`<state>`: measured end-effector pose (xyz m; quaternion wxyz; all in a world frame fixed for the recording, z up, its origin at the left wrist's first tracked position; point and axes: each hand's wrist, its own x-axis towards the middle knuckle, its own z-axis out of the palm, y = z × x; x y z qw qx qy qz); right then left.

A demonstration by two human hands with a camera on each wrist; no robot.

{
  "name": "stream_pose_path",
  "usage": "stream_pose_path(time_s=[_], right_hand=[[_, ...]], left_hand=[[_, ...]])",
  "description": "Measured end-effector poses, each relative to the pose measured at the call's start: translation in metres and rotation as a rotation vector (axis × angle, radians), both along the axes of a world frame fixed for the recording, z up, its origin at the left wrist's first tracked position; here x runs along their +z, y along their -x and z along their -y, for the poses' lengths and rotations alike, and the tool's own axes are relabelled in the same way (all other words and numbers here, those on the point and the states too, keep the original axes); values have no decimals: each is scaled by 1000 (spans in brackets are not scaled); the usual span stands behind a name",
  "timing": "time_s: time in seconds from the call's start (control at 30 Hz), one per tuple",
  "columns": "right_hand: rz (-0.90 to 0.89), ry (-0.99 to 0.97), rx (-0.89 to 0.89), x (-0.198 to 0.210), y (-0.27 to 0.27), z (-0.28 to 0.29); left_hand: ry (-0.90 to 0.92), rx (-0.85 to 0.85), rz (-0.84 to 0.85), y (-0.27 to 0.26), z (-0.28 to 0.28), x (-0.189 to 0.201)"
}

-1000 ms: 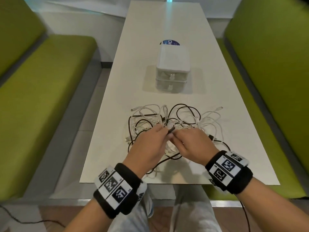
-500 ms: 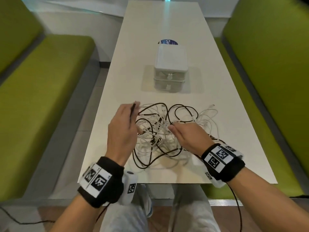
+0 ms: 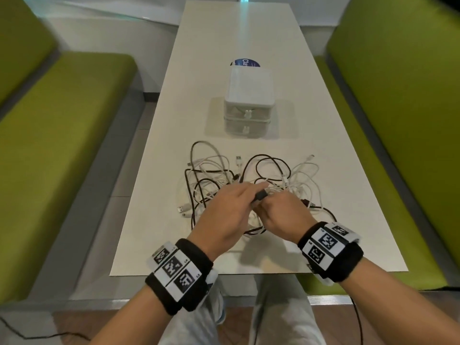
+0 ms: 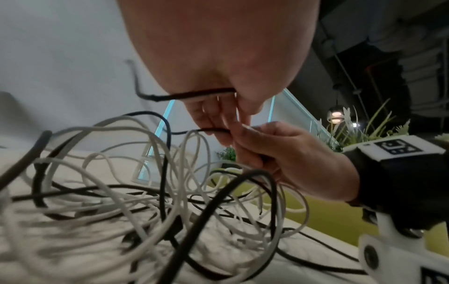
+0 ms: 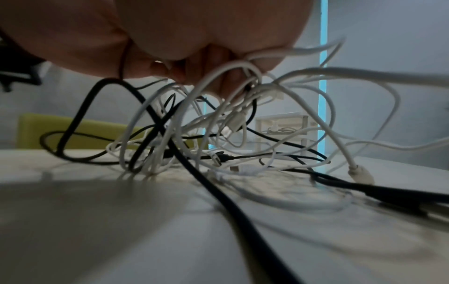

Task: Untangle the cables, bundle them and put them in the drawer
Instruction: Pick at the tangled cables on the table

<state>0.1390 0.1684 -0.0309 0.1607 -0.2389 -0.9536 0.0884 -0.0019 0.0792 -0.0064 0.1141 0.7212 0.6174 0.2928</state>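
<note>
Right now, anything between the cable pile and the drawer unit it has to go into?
Nothing visible on the table between the tangled cables and the drawer unit. Both drawers look closed, though, and the cables are still knotted; the left hand pinches a black cable and the right hand grips strands.

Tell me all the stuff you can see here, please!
table: one, white, long, between the benches.
drawer box: one, white, two stacked drawers, mid-table beyond the cables.
white cables: several, tangled on the near part of the table.
black cables: at least two, tangled with the white ones.
blue sticker: one, behind the drawer box.
benches: two, green, either side.
left hand: pinches a black cable's plug end.
right hand: grips cables in the tangle.
</note>
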Motion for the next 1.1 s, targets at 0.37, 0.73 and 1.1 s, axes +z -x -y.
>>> stream_pose_path(time_s=[0.37,0.73,1.1], right_hand=[[-42,-65,94,10,6,17],[30,111,54,12,10,5],[55,145,-76,13,17,-2]], left_hand=[[-60,98,-99,4,-3,9],[-293,287,83,53,4,26],[-74,410,-86,68,3,17]])
